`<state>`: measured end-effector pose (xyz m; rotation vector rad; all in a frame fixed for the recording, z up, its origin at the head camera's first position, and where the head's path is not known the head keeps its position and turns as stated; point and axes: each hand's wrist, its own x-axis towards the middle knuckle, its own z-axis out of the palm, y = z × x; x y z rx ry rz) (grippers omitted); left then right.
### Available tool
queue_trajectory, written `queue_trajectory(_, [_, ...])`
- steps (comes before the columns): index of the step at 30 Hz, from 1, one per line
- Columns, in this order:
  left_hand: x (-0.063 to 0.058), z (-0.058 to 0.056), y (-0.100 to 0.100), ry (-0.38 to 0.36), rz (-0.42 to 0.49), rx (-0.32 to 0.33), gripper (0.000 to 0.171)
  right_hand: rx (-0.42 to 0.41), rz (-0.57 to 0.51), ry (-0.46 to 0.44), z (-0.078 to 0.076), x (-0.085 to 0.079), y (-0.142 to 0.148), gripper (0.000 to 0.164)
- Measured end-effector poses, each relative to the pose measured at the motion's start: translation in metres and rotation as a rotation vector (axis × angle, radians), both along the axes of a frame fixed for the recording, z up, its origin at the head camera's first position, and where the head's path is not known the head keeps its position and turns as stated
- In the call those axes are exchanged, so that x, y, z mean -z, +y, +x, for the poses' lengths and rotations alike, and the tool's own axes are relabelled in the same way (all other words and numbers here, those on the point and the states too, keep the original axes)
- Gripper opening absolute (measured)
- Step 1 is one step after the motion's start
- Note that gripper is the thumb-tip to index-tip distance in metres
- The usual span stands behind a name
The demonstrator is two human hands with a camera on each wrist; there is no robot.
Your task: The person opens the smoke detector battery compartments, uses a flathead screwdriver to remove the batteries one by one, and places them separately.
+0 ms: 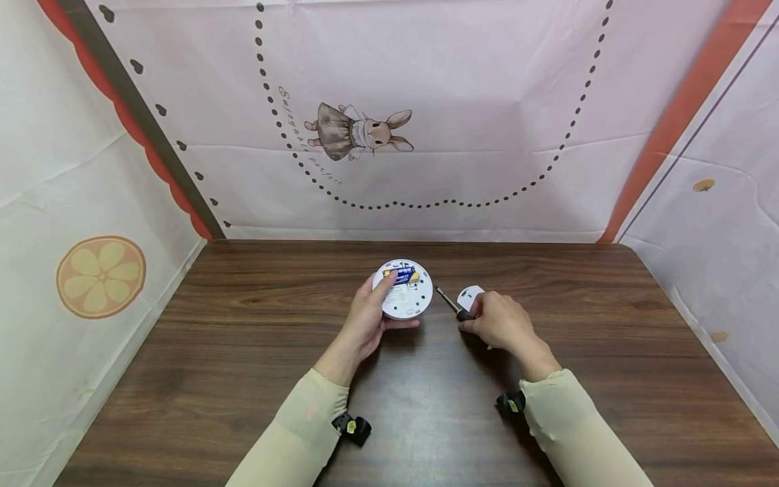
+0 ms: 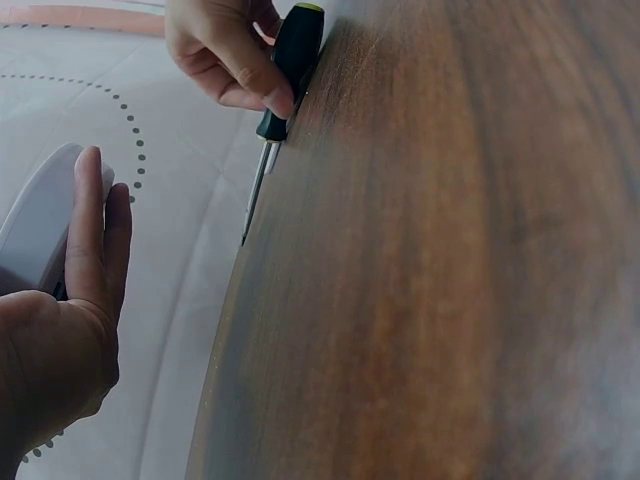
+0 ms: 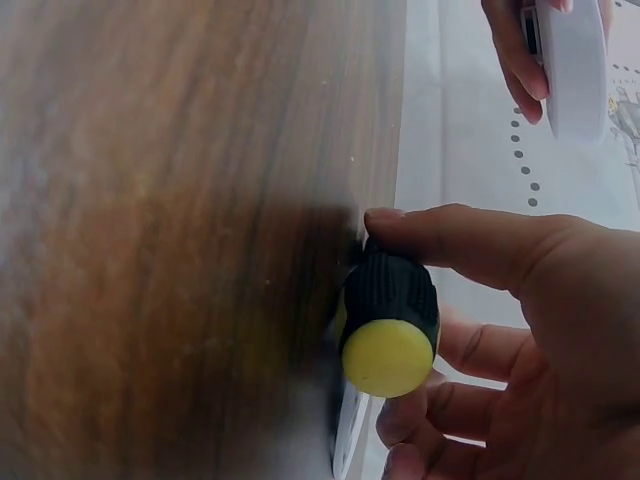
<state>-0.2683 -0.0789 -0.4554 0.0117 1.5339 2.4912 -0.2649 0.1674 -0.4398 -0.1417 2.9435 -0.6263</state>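
Note:
A round white battery device (image 1: pixel 406 302), shaped like a smoke alarm, is held up above the table by my left hand (image 1: pixel 360 321). Its flat face, with small dark slots, is turned toward the head camera. Blue and yellow batteries (image 1: pixel 404 277) sit in its upper part, and my left thumb presses on them while the other fingers support the device from beneath. To the right, my right hand (image 1: pixel 504 323) pinches the black handle of a screwdriver (image 2: pixel 297 45) low at the tabletop. The handle has a yellow end cap (image 3: pixel 388 358); the metal shaft points toward the device.
Beside the right fingers, a small white cover piece (image 1: pixel 468 295) with dark marks lies on the brown wooden table (image 1: pixel 255 352). A printed cloth (image 1: pixel 468 122) with a rabbit drawing rises along the table's far edge, and more cloth hangs at both sides.

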Motion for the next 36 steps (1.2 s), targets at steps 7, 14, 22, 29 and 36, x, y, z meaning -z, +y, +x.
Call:
queue_trajectory(7, [0.0,0.0,0.0,-0.001,-0.002,0.0,0.046,0.007,-0.006,-0.003,0.0,-0.001,-0.001,0.031])
queue_trajectory(14, [0.001,-0.001,0.0,-0.003,-0.004,0.006,0.046,0.01,-0.027,0.005,0.0,-0.004,-0.001,0.033])
queue_trajectory(22, [0.001,-0.001,0.001,-0.016,-0.015,0.013,0.045,-0.013,-0.107,0.085,0.001,-0.009,-0.001,0.029])
queue_trajectory(29, [0.0,0.0,0.001,-0.027,-0.046,0.026,0.046,-0.061,-0.253,0.192,0.003,-0.017,-0.004,0.029])
queue_trajectory(36, [0.001,0.001,0.002,-0.038,-0.085,0.068,0.044,-0.118,-0.346,0.302,0.007,-0.024,-0.011,0.031])
